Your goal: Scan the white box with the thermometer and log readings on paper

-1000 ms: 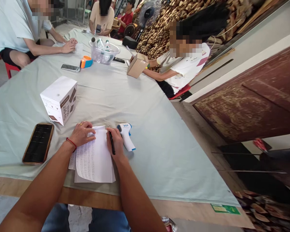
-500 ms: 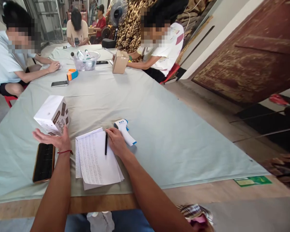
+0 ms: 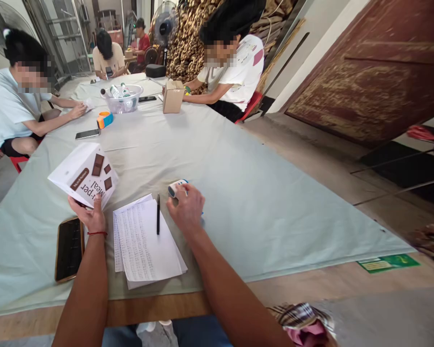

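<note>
My left hand (image 3: 90,214) grips the lower near edge of a white cardboard box (image 3: 81,171) with brown squares and "Meal" printing, thumb on its printed face; the box is tilted. My right hand (image 3: 186,207) is curled over a white and blue infrared thermometer (image 3: 174,189), hiding most of it. Between my hands lie several sheets of paper (image 3: 144,246) with rows of small writing. A black pen (image 3: 158,217) rests on the sheets. Beside my left wrist a smartphone (image 3: 68,248) in a brown-edged case lies flat.
A pale green cloth (image 3: 275,217) covers the table. Farther back are another phone (image 3: 87,134), an orange and blue roll-like object (image 3: 104,119), a clear plastic basin (image 3: 125,103) of bottles and a brown carton (image 3: 173,96). People sit along both sides and at the far end.
My left hand has closed on the box, which has tilted and turned its printed face more toward me. My right hand has moved from beside the pen onto the thermometer.
</note>
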The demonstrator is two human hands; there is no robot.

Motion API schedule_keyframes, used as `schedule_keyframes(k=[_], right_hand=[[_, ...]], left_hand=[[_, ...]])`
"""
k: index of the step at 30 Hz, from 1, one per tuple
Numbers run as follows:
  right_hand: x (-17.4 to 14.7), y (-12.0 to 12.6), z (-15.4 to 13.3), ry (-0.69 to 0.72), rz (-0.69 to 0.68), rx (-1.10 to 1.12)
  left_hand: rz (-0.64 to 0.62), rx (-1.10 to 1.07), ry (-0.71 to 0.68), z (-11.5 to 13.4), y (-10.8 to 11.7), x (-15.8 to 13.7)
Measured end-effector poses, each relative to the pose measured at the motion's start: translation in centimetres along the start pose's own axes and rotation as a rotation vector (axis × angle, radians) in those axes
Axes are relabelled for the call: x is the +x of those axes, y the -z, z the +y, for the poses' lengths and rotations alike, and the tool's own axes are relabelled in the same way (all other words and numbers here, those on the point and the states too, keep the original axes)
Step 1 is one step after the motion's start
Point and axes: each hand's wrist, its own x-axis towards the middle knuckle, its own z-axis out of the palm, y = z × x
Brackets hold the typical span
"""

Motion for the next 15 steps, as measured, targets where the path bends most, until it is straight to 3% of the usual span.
schedule_keyframes(k=[4, 8, 11, 15], right_hand=[[0.7, 1.7, 1.2, -0.286, -0.221, -0.246], [1.4, 2.0, 1.5, -0.364, -0.401, -0.174], [1.5, 1.8, 0.6, -0.415, -0.332, 0.194], [0.1, 1.6, -2.2, -0.386, -0.196, 0.934]], left_hand=[[-0.055, -0.184, 0.138, 0.4, -1.0, -0.9], [-0.206, -0.2, 0.246, 0.7, -1.6, -1.4], [-0.294, -0.179, 0.283, 1.1, -1.8, -1.6], [-0.338, -0.123, 0.301, 1.4, -1.7, -1.7]])
